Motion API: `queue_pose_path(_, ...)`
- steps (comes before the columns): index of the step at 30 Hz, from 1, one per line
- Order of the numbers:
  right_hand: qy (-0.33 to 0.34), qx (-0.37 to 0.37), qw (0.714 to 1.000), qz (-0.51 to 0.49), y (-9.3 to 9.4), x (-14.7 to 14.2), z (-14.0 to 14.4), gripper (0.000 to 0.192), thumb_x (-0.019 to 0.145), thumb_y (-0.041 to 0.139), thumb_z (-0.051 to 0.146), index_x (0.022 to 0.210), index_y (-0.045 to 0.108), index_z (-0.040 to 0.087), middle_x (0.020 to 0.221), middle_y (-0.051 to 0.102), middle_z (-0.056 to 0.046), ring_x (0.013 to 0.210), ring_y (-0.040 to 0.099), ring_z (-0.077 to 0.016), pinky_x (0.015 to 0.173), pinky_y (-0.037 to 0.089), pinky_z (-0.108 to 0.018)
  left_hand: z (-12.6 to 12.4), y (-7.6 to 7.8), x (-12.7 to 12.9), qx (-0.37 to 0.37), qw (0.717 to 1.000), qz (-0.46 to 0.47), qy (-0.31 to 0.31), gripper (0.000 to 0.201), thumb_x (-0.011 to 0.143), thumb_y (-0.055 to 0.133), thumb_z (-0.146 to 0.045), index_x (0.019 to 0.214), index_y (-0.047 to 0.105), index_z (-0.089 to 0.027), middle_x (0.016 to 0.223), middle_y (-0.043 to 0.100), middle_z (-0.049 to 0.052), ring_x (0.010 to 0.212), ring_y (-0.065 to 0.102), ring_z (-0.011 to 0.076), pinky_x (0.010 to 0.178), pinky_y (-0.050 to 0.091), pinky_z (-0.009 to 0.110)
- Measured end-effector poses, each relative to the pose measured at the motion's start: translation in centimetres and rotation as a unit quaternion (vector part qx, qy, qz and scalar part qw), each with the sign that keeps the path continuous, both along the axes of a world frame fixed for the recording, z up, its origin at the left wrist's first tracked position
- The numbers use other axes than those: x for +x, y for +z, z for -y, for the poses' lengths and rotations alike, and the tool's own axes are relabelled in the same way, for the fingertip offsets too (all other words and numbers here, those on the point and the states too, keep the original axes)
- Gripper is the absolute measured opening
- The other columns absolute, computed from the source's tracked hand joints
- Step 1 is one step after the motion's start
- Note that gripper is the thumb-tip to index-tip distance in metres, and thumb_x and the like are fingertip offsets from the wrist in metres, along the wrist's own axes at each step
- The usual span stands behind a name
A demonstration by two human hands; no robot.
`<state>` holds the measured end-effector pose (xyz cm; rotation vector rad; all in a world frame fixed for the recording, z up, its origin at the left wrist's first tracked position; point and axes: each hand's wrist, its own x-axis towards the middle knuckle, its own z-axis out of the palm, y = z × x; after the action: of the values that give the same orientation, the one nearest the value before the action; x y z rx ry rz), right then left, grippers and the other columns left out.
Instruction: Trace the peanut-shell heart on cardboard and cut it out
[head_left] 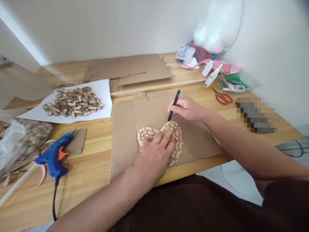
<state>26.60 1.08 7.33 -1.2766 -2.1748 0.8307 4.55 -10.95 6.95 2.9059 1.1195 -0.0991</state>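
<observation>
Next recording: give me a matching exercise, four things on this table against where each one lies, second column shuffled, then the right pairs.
Things:
1. glue gun
2. scissors
3. pen
4. peanut shells

Places:
A. on white paper, far left
B. in the right hand
C. near left, on bare wood
D. far right, beside the glue bottles

Pairs: 1-C, 2-D, 3-B, 4-A

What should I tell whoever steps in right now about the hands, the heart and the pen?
Left hand: pressed flat on the peanut shell heart, holding it down on the cardboard sheet.
Right hand: holds a black pen, tip at the heart's upper edge.
Nearby: glue gun lying at left, loose shells on white paper, scissors and glue bottles at right.
Done: the visible part of the heart is covered in shells.
Left: no pen outline shows on the cardboard yet; the heart is not cut free of the sheet.
</observation>
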Motion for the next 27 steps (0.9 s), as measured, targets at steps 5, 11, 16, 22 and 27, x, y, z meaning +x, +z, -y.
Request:
queue_pose_path(5,0.01,0.017,1.0,0.005,0.1,0.0,0.0,0.029,0.092,0.05,0.036,0.089,0.072,0.017,0.09,0.073,-0.007,0.084,0.064,-0.021,0.078,0.044,-0.031,-1.1,1.6,0.8,-0.03,0.999,-0.043,-0.013,0.05,0.082,0.052,-0.015,0.132,0.051,-0.022,0.166,0.02,0.008,0.123,0.05,0.0318,0.077,0.055,0.05)
queue_pose_path(11,0.013,0.03,0.999,0.002,-0.4,0.3,0.2,0.03,0.093,0.05,0.036,0.091,0.072,0.017,0.09,0.073,-0.006,0.084,0.065,-0.02,0.075,0.043,-0.029,-2.4,2.5,1.5,-0.064,0.997,-0.051,-0.016,0.056,0.08,0.055,-0.021,0.135,0.047,-0.021,0.162,0.028,0.011,0.12,0.051,0.0336,0.072,0.058,0.045)
queue_pose_path(16,0.016,0.04,0.999,-0.013,-0.8,0.6,0.2,0.03,0.093,0.05,0.036,0.092,0.073,0.016,0.091,0.074,-0.006,0.085,0.065,-0.0194,0.076,0.044,-0.029,-2.8,3.1,2.0,-0.085,0.994,-0.057,-0.022,0.055,0.076,0.061,-0.025,0.13,0.05,-0.021,0.152,0.041,0.011,0.117,0.051,0.0334,0.07,0.059,0.044)
queue_pose_path(22,0.008,0.026,0.999,-0.037,-1.2,0.9,0.3,0.031,0.092,0.051,0.038,0.092,0.073,0.016,0.091,0.075,-0.006,0.085,0.067,-0.0192,0.078,0.046,-0.029,-3.0,3.1,1.9,-0.085,0.994,-0.06,-0.026,0.051,0.073,0.066,-0.027,0.122,0.052,-0.022,0.15,0.042,0.01,0.116,0.052,0.0319,0.071,0.059,0.042)
queue_pose_path(27,-0.013,-0.029,0.995,-0.1,-1.8,1.1,0.3,0.029,0.088,0.056,0.039,0.091,0.072,0.016,0.088,0.075,-0.007,0.081,0.069,-0.0188,0.078,0.05,-0.03,-3.0,3.1,1.9,-0.078,0.995,-0.06,-0.026,0.047,0.073,0.064,-0.024,0.119,0.053,-0.022,0.152,0.042,0.008,0.115,0.052,0.0306,0.073,0.059,0.042)
